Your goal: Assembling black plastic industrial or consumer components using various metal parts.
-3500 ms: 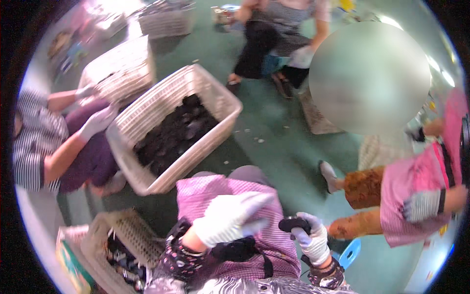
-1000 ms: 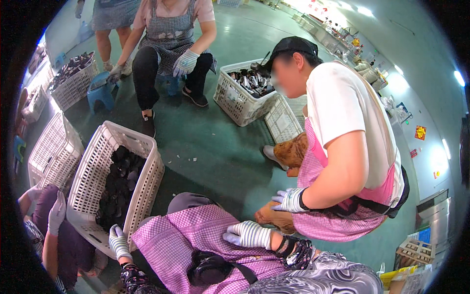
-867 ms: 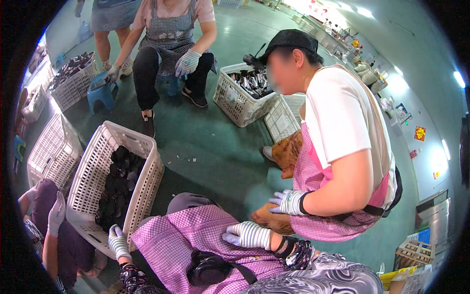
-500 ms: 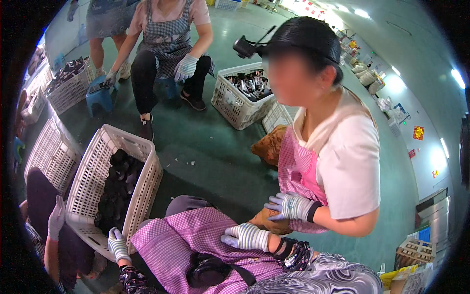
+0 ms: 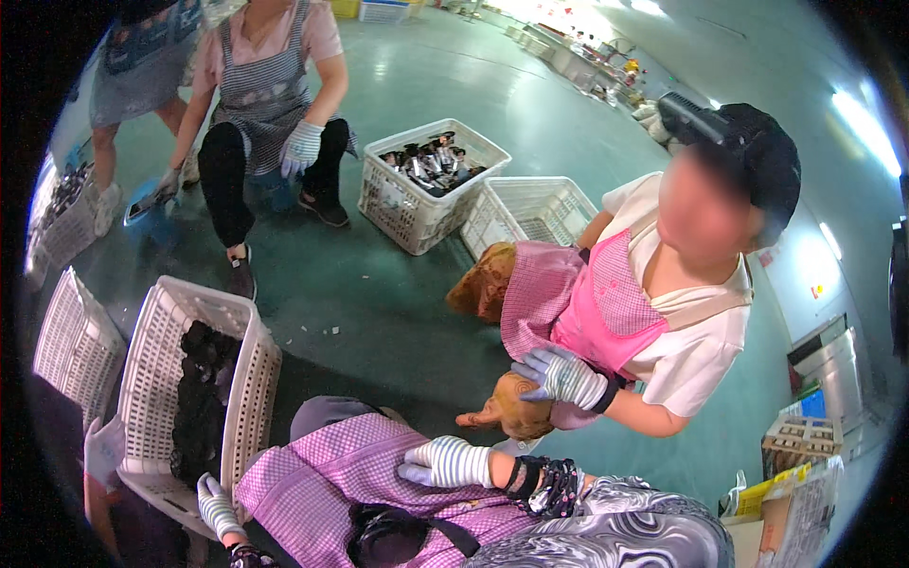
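My left hand (image 5: 219,509), in a striped glove, is beside the near right corner of a white slatted crate (image 5: 248,398). Its fingers are extended, and I cannot tell whether they touch the crate. Dark black pieces (image 5: 201,402) are heaped inside; their kind is not clear. My right hand (image 5: 453,463), gloved the same way, lies flat on the purple checked apron (image 5: 331,459) over my lap, holding nothing visible. A glossy black rounded thing (image 5: 388,538) with a strap rests low on the apron.
At the right sits a person in a pink apron (image 5: 606,312), gloved hand on the knee. Another gloved hand (image 5: 104,450) is at the crate's left side. Beyond are a seated person (image 5: 270,104), a crate of dark and shiny parts (image 5: 407,208) and another white crate (image 5: 488,222).
The view has shifted. The person at the right has turned from side-on to more toward me and leaned back. My hands keep nearly the same places, at the crate and on the apron.
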`<state>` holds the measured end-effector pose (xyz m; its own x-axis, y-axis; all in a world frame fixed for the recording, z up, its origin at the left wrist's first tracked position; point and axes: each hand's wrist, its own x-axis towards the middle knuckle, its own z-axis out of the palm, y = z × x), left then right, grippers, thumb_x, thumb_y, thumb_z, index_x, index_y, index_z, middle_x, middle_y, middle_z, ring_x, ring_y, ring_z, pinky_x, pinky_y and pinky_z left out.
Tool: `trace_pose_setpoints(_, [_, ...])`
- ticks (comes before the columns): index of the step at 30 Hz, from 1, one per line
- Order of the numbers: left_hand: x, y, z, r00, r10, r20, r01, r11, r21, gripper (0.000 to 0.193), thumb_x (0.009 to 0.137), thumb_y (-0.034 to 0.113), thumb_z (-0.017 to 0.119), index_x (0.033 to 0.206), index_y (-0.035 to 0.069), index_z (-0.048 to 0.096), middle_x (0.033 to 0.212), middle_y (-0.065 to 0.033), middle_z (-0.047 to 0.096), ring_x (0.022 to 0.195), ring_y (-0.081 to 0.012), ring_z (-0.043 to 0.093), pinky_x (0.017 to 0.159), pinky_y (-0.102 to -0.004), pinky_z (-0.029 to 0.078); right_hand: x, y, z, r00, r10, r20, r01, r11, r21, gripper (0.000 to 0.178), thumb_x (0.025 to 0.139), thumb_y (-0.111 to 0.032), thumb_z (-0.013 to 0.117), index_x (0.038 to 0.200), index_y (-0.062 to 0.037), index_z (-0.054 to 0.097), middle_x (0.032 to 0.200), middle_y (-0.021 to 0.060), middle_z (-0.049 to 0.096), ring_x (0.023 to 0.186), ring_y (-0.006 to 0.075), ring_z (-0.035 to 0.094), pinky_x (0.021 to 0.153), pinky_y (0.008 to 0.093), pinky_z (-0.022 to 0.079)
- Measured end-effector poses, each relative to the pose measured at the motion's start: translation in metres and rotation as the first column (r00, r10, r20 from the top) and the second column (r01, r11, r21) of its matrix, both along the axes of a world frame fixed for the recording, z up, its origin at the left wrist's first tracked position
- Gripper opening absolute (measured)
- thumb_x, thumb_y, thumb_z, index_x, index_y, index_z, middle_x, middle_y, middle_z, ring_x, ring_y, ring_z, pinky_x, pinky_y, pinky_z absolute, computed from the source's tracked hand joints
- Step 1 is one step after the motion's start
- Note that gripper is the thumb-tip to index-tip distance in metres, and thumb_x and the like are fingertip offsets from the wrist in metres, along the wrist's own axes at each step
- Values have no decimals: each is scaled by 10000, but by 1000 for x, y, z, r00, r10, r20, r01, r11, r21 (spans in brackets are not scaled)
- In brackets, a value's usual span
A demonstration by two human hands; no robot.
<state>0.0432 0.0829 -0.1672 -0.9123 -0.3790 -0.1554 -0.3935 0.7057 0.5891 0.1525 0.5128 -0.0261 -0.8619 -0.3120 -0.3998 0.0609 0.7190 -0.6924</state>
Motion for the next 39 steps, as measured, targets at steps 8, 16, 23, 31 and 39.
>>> trace_pose_setpoints(8, [-18, -5, -23, 999, -41, 23, 38, 995, 92, 441, 903, 334, 421, 1137, -29, 504, 1097, -197, 567, 934, -300, 543, 849, -347, 406, 7, 7, -4, 995, -71, -63, 68, 997, -46, 373, 855, -389, 455, 748, -54, 577, 693, 179, 596, 666, 369, 583, 599, 441, 445])
trace_pose_setpoints(16, [-20, -29, -47, 994, -107, 34, 107, 994, -15, 473, 905, 364, 418, 1163, -26, 489, 1133, -178, 554, 1004, -285, 532, 878, -342, 400, 7, 8, -9, 988, -85, -126, 75, 993, -87, 356, 843, -370, 475, 748, -48, 592, 696, 190, 598, 656, 372, 584, 596, 434, 459])
trace_pose_setpoints(23, [-34, 21, -24, 995, -2, -98, -1, 1000, -23, 424, 767, 359, 549, 1093, 90, 578, 1023, -154, 599, 936, -277, 573, 811, -416, 422, -4, 21, -25, 994, -71, -77, 70, 997, -16, 358, 840, -376, 480, 747, -47, 586, 709, 187, 600, 678, 376, 582, 609, 439, 457])
trace_pose_setpoints(31, [-45, 5, -90, 985, 10, -174, -3, 999, 42, 402, 929, 278, 403, 1218, 6, 464, 1202, -139, 519, 1067, -250, 506, 923, -320, 390, -4, 27, -41, 989, -83, -126, 84, 996, -1, 356, 838, -376, 483, 714, -53, 570, 683, 184, 588, 648, 389, 566, 580, 447, 444])
trace_pose_setpoints(39, [-32, 10, -63, 984, -16, -178, 3, 998, -71, 398, 929, 275, 398, 1215, 9, 472, 1185, -137, 532, 1069, -261, 506, 917, -323, 388, -3, 26, -42, 989, -85, -119, 82, 996, -33, 356, 835, -372, 493, 706, -48, 563, 671, 185, 585, 630, 387, 564, 573, 442, 442])
